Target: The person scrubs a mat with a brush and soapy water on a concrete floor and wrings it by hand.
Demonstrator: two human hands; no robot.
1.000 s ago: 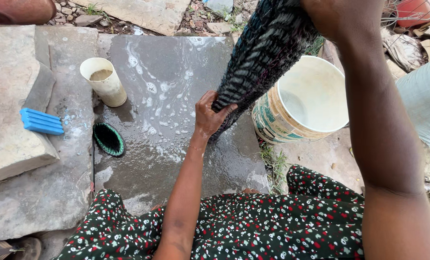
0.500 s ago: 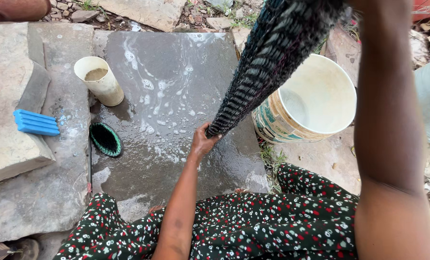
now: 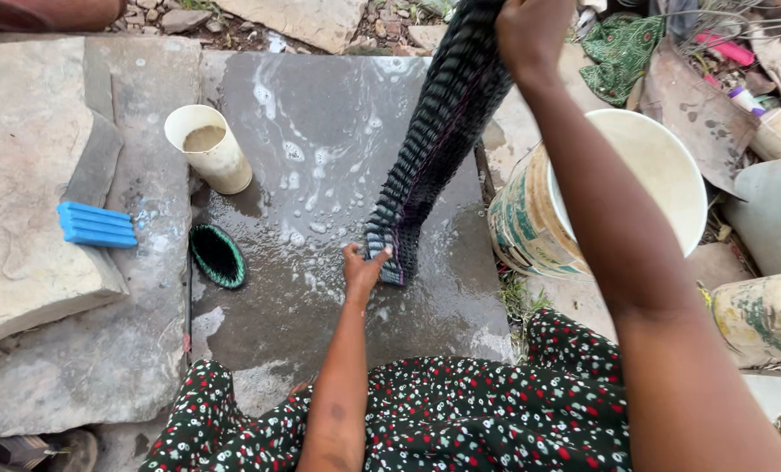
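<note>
Left hand [image 3: 361, 269] pinching striped cloth's [image 3: 432, 140] bottom end, right hand [image 3: 530, 31] (raised) gripping its top.

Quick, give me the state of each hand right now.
Left hand: closed on the bottom end of the dark striped cloth, at the wet stone slab.
Right hand: closed on the cloth's top end, held up high.

Black-and-grey striped cloth [image 3: 434, 131], blue ridged soap bar [image 3: 98, 225], cream cup [image 3: 210, 159], green-rimmed black brush [image 3: 217, 255].
</note>
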